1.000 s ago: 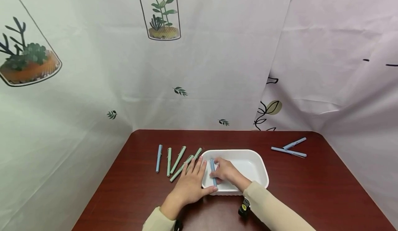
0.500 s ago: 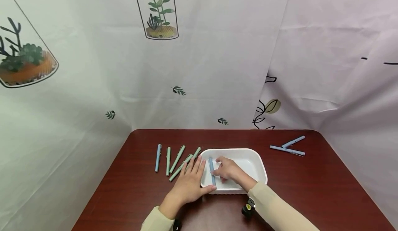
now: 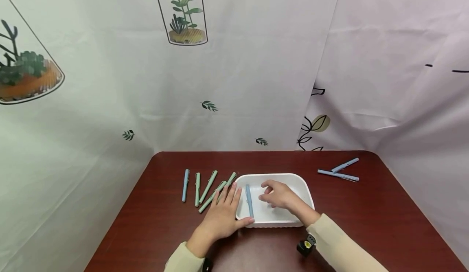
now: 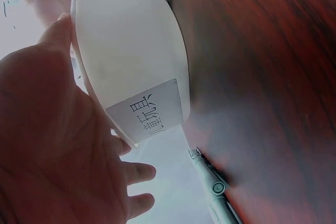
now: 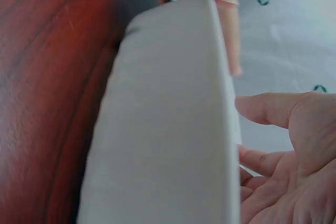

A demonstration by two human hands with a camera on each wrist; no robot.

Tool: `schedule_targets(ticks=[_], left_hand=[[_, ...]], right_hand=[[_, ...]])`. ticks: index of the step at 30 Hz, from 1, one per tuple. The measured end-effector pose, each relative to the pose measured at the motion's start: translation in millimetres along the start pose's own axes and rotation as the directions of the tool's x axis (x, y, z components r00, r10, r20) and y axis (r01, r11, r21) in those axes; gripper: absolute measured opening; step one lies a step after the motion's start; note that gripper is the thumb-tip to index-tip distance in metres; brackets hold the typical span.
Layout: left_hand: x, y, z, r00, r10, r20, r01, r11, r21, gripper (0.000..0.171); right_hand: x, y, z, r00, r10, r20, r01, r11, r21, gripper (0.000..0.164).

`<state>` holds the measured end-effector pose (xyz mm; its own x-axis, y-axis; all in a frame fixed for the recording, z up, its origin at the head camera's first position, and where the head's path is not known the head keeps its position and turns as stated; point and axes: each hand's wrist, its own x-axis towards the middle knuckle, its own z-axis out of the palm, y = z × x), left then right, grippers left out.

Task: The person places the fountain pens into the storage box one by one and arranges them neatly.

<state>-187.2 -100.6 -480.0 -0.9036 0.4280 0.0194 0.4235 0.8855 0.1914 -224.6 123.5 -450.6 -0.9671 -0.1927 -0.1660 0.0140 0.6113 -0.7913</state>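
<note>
A light blue pen [image 3: 249, 200] lies lengthwise inside the white tray [image 3: 275, 224], close to its left end. My left hand [image 3: 221, 220] rests at the tray's left rim, fingers spread and straight, thumb at the near corner. Over the middle of the tray hovers my right hand [image 3: 280, 195], its fingers loosely bent and holding nothing, a short way right of the pen. In the left wrist view the tray's outer wall [image 4: 126, 40] bears a printed label [image 4: 149, 109]. The right wrist view shows the near wall [image 5: 163, 119], which hides part of the right hand.
Left of the tray lie several green pens [image 3: 197, 189] and one blue pen [image 3: 185, 185]; the left fingers partly cover the nearest green ones. Two blue pens [image 3: 338, 175] touch at the back right. A patterned cloth [image 3: 234, 80] hangs behind the reddish-brown table [image 3: 366, 219].
My right hand has let go of the blue pen in the tray and drawn away to the right. The left hand stays at the rim.
</note>
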Motion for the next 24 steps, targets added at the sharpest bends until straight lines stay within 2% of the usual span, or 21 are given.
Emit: schedule_targets(ticks=[10,24], left_hand=[[1.6,-0.4,-3.6,1.0,-0.007,0.015,0.007,1.0,-0.001,0.1],[-0.6,0.7,-4.8,1.0,0.007,0.009,-0.007,1.0,0.003,0.1]], right_hand=[[-15,3,-46,0.999,-0.025,-0.031,0.027,0.997,0.077,0.047],[-32,32,-104,0.997,0.014,-0.078,-0.003,0.99,0.139,0.055]])
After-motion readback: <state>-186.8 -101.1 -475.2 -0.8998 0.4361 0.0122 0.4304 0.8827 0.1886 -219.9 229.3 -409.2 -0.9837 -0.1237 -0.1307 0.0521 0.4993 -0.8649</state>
